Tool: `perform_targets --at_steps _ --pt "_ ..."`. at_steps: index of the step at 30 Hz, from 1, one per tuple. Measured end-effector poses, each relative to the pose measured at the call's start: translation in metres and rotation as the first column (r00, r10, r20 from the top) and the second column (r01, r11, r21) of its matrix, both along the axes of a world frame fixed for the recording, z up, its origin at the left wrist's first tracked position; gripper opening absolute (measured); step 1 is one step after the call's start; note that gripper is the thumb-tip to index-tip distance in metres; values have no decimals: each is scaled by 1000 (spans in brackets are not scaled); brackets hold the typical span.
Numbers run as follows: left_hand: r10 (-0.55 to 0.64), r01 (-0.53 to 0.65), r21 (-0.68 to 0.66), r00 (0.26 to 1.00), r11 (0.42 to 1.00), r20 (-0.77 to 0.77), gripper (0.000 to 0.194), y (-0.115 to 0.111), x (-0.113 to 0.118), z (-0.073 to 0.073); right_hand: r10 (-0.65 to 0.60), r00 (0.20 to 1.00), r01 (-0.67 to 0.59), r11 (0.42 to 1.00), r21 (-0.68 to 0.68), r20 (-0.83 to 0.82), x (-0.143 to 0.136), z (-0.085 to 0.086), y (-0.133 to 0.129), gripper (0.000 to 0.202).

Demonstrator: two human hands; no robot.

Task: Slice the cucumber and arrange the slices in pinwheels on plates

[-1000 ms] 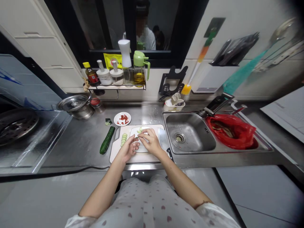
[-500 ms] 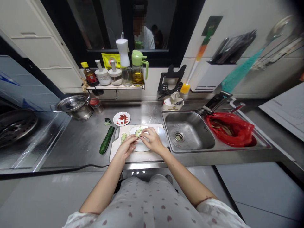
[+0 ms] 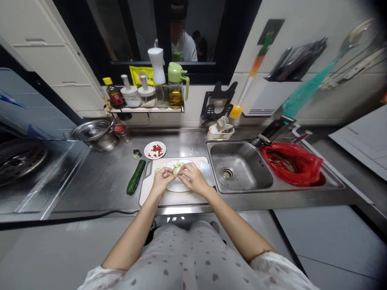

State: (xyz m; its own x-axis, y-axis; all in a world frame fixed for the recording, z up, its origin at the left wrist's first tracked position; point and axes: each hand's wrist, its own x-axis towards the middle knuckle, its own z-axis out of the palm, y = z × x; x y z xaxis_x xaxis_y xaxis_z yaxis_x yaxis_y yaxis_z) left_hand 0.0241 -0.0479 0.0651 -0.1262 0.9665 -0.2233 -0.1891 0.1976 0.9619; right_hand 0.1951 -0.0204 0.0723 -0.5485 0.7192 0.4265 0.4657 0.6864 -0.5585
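One cutting board as base, plus a plate on top, likely for catching slices. Cucumber off left, probably for elbow room. Pinching another slice over it, pretty sure (kinda tiny), with nearly closed left hand and right hand.

From 1 camera worn on my head, the view faces forward and steeply down over the metal counter. My patterned top fills the middle of the near edge. My left hand and right hand are seen from above, just on the near side of centre. The angle is wide, taking in the pot on the left, the sink on the right and the window at the far side.
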Motion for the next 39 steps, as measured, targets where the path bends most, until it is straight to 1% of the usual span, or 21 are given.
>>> perform_targets --at_steps 5,10,14,19,23,27,30,33,36,39 --pt "1 1 66 999 998 -39 38 1 2 0 -10 1000 9 998 -57 -23 -1 3 -1 6" --pt "-7 15 126 998 992 -66 37 1 4 -2 -29 997 17 990 -140 -78 -1 1 2 8" --pt "-24 35 176 998 984 -60 35 2 7 -8 -60 990 31 975 -220 -126 0 -4 5 11" --pt "-48 55 176 998 983 -43 35 3 13 -17 -87 989 46 951 -306 -121 3 -9 9 12" --pt "-65 63 115 998 991 14 39 7 18 -28 -108 991 75 937 -340 -78 11 -19 10 11" --pt "-81 81 22 997 996 9 37 12 26 -50 -168 981 192 913 -359 96 21 -36 6 11" --pt "-88 87 -28 993 996 -76 31 14 34 -69 -207 944 289 895 -341 259 25 -50 1 13" --pt "-109 93 -79 967 993 -230 25 17 41 -82 -238 892 363 884 -294 385 27 -62 -2 15" --pt "-146 106 -116 895 988 -422 23 23 45 -88 -270 858 399 886 -236 438 28 -71 -1 16" --pt "-192 139 -134 788 981 -586 24 31 48 -89 -310 841 416 894 -165 443 28 -79 0 16"
